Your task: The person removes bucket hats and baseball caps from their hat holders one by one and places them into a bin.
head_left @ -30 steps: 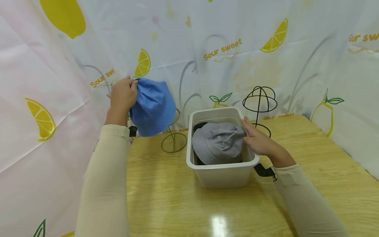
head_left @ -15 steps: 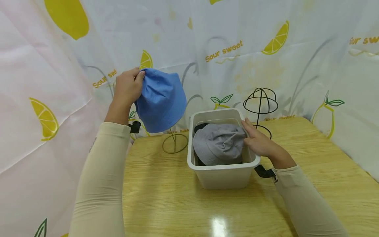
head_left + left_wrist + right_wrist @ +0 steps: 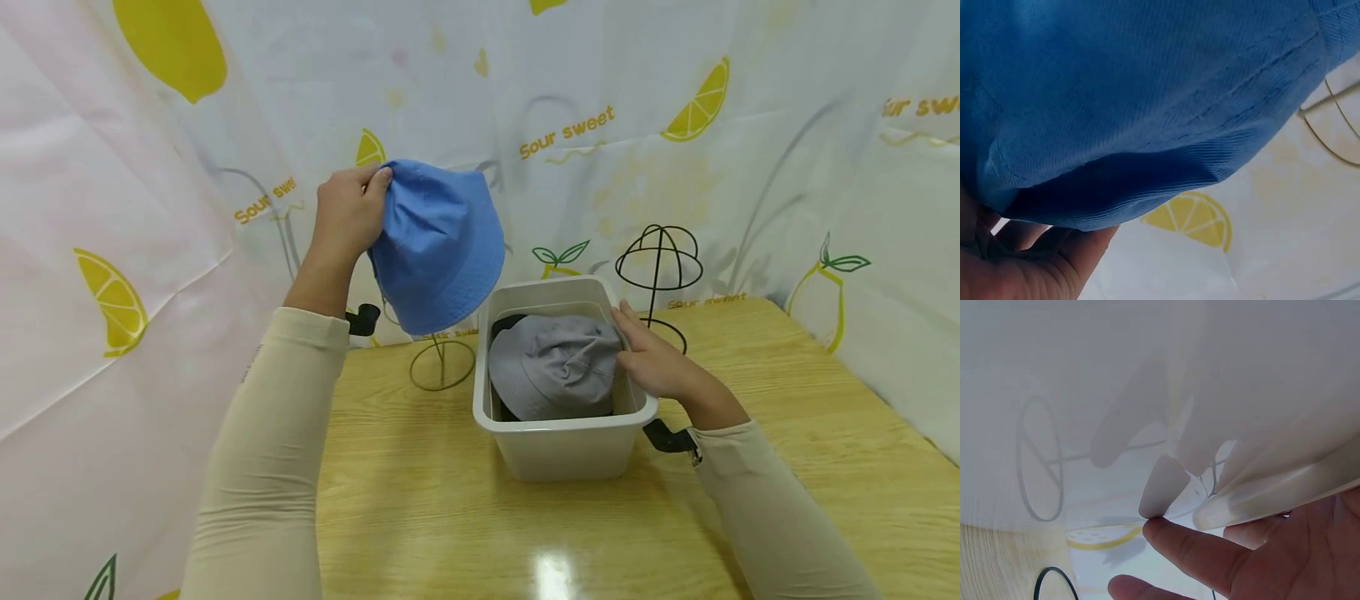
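In the head view my left hand pinches the crown of a blue bucket hat, lifted above the table at left. The hat's brim hangs down to the right, and its cloth fills most of the left wrist view. My right hand holds the right rim of a white plastic bin. In the right wrist view its fingers lie against the outside of the wall; the thumb is hidden there. A grey bucket hat lies in the bin, over something black that is mostly covered.
Behind the blue hat stands a gold wire hat stand, its upper part hidden. A black wire hat stand stands bare behind the bin at right. Wooden table; lemon-print cloth hangs around its back and sides.
My left hand has carried the blue bucket hat to the right and slightly up, towards the bin. My right hand has kept its place on the bin's rim.
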Tool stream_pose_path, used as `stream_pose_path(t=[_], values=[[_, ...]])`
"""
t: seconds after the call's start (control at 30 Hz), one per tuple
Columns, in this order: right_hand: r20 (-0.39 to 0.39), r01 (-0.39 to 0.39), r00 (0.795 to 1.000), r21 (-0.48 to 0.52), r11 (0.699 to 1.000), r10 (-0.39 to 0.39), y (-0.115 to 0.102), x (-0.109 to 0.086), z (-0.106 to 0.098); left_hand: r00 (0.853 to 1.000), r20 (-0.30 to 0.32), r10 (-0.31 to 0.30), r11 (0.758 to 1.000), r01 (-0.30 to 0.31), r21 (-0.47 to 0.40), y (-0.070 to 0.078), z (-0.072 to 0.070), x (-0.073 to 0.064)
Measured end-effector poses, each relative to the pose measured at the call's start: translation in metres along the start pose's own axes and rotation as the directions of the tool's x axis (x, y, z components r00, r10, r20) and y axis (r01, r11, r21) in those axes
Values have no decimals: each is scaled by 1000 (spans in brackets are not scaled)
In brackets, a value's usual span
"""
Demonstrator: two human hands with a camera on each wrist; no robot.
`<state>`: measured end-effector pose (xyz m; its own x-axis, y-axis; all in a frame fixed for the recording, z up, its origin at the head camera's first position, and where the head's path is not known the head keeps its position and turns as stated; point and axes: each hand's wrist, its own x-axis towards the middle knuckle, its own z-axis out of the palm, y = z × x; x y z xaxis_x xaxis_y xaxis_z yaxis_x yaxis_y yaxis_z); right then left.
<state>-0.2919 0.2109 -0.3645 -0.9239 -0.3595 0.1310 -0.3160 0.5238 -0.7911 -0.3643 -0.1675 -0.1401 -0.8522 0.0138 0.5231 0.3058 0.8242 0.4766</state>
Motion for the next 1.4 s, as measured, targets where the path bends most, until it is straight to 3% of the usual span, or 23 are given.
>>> stream_pose_path(t=[0.23,0.43,0.9,1.03,1.23,1.4], values=[[-4,-4,1000,0,1000,4,0,1,0,1000,8,-2,999,2,-35,13,12,-5],[-2,-2,1000,0,1000,2,1,0,2,1000,-4,8,995,-8,-98,19,29,-6],[6,14,1000,-20,1000,-14,4,5,0,999,31,29,980,-23,-198,35,63,-19],[9,12,1000,-25,1000,-12,3,6,-1,1000,18,10,962,-5,-272,35,75,-23],[9,7,1000,-19,1000,-7,2,7,-1,1000,17,-12,909,18,-416,34,103,-28],[3,13,1000,-21,1000,-13,4,8,-1,997,73,-21,902,50,-428,33,120,-37]])
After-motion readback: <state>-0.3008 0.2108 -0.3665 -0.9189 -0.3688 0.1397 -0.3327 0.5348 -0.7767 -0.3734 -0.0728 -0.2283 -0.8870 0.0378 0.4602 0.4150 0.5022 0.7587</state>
